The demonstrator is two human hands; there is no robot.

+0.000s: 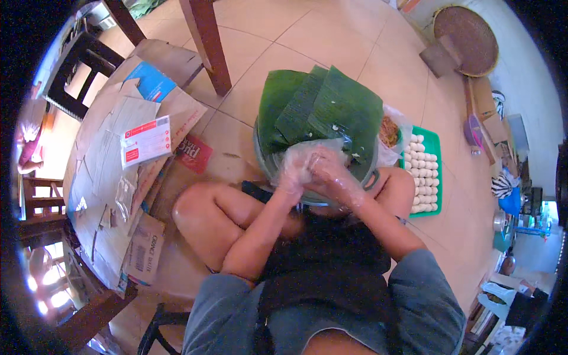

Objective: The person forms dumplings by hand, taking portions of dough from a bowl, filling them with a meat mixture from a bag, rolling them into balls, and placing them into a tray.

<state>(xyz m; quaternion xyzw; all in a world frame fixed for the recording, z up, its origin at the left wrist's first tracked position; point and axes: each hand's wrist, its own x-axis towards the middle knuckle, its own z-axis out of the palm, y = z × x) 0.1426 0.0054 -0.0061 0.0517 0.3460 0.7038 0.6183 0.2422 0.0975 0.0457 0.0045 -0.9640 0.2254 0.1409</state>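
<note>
Nearby, a green tray (431,137) holds white balls (422,173); left hand (296,167) meets right hand (329,167) over a pot (264,164), grip unclear.

Left of fingers (324,158): overlapping cardboard sheets (97,189), white-and-red packet (146,142) lying on them; blue printed panel (152,81) toward their far edge. Nearer fingers, same side: red printed cardboard piece (194,155). Beyond fingers, slightly left: reddish-brown wooden leg (206,41) on tiled floor (307,23). Beyond, far right: round woven tray (467,38). Well right: purple basket (473,131); black-and-white striped item (502,184), kind unclear.
</note>
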